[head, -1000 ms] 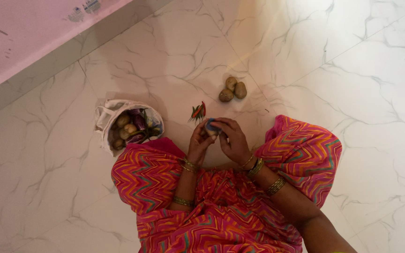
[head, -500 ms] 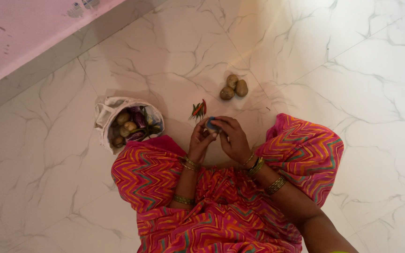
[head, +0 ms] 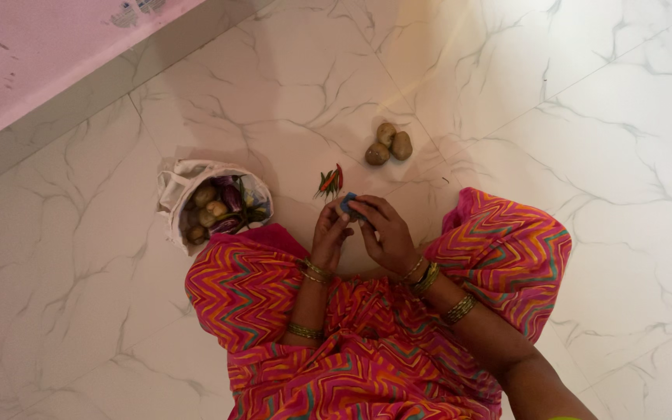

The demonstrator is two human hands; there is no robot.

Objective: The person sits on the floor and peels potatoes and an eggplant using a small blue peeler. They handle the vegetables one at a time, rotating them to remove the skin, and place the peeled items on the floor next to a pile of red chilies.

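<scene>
Seated on a white marble floor [head: 569,101], one person works a small object between two hands.

A pink wall [head: 33,54] is cut off at the upper left corner. The person's lap in pink zigzag cloth [head: 367,342] fills the lower middle, its lower edge out of frame. One white cloth bag [head: 183,180] stands open just beside the left knee, holding several potatoes and purple vegetables too crowded to count. Three potatoes [head: 387,145] lie touching in a cluster ahead, well apart from the bag. One small bunch of red and green chillies [head: 330,182] lies just beyond the hands. The left hand [head: 330,233] and right hand [head: 385,230] meet, both gripping one small blue object [head: 348,201] with a pale item under it, mostly hidden by fingers; what it is cannot be made out.
</scene>
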